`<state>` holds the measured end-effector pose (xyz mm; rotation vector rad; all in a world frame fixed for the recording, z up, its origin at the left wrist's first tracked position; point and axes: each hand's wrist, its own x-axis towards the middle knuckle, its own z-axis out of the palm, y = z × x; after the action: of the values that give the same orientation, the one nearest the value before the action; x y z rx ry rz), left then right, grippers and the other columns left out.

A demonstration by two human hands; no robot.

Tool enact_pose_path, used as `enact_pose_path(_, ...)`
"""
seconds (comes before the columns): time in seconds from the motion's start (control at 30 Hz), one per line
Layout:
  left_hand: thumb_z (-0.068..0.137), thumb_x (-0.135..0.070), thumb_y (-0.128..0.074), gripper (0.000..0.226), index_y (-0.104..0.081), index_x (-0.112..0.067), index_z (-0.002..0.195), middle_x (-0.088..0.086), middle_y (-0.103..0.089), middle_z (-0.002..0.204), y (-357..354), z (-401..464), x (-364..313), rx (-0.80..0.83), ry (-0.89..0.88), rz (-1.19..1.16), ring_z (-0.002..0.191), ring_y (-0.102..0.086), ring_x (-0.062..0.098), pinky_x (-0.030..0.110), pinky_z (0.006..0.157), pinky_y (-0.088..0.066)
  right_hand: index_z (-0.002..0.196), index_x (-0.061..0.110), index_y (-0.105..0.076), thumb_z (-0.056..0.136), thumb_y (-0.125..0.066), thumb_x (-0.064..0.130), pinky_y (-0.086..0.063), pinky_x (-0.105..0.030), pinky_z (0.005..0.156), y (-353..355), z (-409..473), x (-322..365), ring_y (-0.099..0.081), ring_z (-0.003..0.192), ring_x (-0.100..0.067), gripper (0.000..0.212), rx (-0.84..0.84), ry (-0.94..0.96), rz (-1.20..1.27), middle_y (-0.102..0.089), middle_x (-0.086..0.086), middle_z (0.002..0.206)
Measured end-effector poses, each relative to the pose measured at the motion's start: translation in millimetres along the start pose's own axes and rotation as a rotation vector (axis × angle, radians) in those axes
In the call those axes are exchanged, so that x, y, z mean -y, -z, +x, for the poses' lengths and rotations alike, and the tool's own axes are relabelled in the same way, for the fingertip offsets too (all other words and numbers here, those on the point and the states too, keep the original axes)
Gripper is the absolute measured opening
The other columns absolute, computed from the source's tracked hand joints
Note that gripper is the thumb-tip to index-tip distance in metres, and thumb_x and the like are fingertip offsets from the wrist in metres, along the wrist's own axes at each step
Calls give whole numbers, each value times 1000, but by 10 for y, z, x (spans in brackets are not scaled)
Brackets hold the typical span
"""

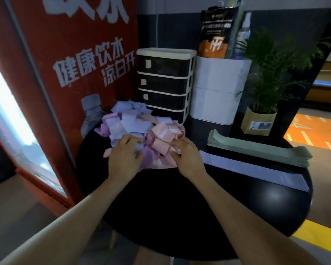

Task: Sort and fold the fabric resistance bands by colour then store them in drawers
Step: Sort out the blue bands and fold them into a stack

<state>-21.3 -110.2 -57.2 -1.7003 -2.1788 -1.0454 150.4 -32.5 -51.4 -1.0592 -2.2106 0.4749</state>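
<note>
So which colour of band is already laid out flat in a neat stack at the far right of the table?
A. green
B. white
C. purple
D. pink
A: the green bands lie flat in a stack at the right of the table, while pink and purple ones sit in the jumbled pile.

- Round black table (pixel 199 217): glossy top, filling the lower centre of the view.
- Red panel (pixel 75 54): upright at left, printed with large white Chinese characters and a picture of a water bottle (pixel 93 111) near its lower edge.
- White container (pixel 218 88): stands at the back of the table; a dark and orange printed packet (pixel 216 33) and a clear spray bottle (pixel 244 29) rise from its top.
- Potted plant (pixel 269 62): green fronds in a tan paper-wrapped pot (pixel 258 121) bearing a small label, at the table's right rear.
- Orange floor (pixel 317 132): marked with pale lines, far right.
</note>
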Motion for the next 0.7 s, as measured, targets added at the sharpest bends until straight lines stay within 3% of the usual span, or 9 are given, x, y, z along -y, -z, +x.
enact_pose_path(0.07, 71, -14, -76, 40, -62, -9, 108, 12, -55, 109, 14, -18, 199, 1, 48, -14, 98, -56, 35, 42, 81, -49, 118, 8, -62, 85, -60, 9, -36, -27, 94, -91, 84, 129, -50, 114, -28, 33, 13, 13, -2, -56, -13, 123)
enact_pose_path(0.2, 70, -22, -81, 49, -60, -9, 112, 12, -56, 111, 2, -47, 363, 97, 136, -121, 100, -56, 31, 36, 88, -44, 108, 8, -67, 85, -59, 12, -38, -31, 90, -248, 190, 288, -55, 103, -30, 24, 47, 85, -17, -61, -14, 110)
enact_pose_path(0.33, 75, -21, -76, 36, -63, -18, 108, 6, -58, 108, 1, -17, 382, 89, 152, -142, 97, -56, 31, 34, 78, -45, 108, 6, -68, 87, -58, 9, -43, -35, 92, -310, 232, 350, -56, 101, -30, 24, 79, 100, -12, -61, -16, 111)
enact_pose_path(0.47, 81, -17, -70, 21, -68, -11, 101, 7, -63, 102, 56, 82, 358, -23, 97, -197, 94, -59, 25, 28, 78, -42, 112, 8, -66, 86, -59, 9, -43, -31, 91, -314, 268, 290, -56, 103, -28, 27, 151, 57, -25, -59, -14, 113)
enact_pose_path(0.63, 87, -19, -64, 13, -69, -11, 96, 1, -65, 96, 251, 474, 177, -52, 89, -372, 89, -59, 11, 17, 73, -38, 111, 6, -66, 87, -60, 9, -45, -30, 92, -212, 331, 220, -58, 105, -27, 25, 165, -42, 88, -57, -13, 115)
enact_pose_path(0.7, 90, -14, -60, 8, -68, -15, 89, -3, -64, 86, 387, 628, 25, -51, 36, -491, 81, -58, -5, 7, 70, -38, 113, 6, -65, 87, -60, 9, -41, -25, 92, -147, 381, 208, -57, 107, -28, 27, 140, -36, 109, -59, -14, 116)
